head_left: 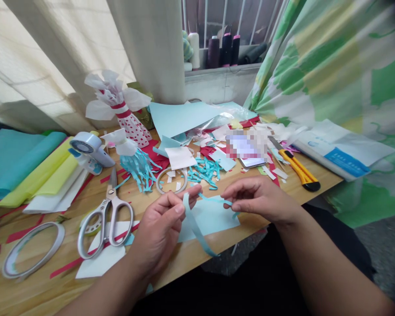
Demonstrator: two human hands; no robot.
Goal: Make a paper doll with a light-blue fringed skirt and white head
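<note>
My left hand point(161, 230) pinches a light blue paper strip point(193, 230) between thumb and fingers, and the strip curves down and right over the table edge. My right hand point(259, 197) pinches the end of a thinner blue strip point(215, 200) that runs across to my left hand. A pale blue paper sheet point(210, 221) lies under both hands. Silver-handled scissors point(107, 217) rest just left of my left hand, with a white paper piece point(100, 259) beneath them.
The wooden table point(184, 263) holds rolled tissue paper, a tape dispenser, a tape ring, a yellow utility knife, blue paper fringe, scraps and a paper flower figure. Curtains hang behind it, and a barred window ledge holds thread spools.
</note>
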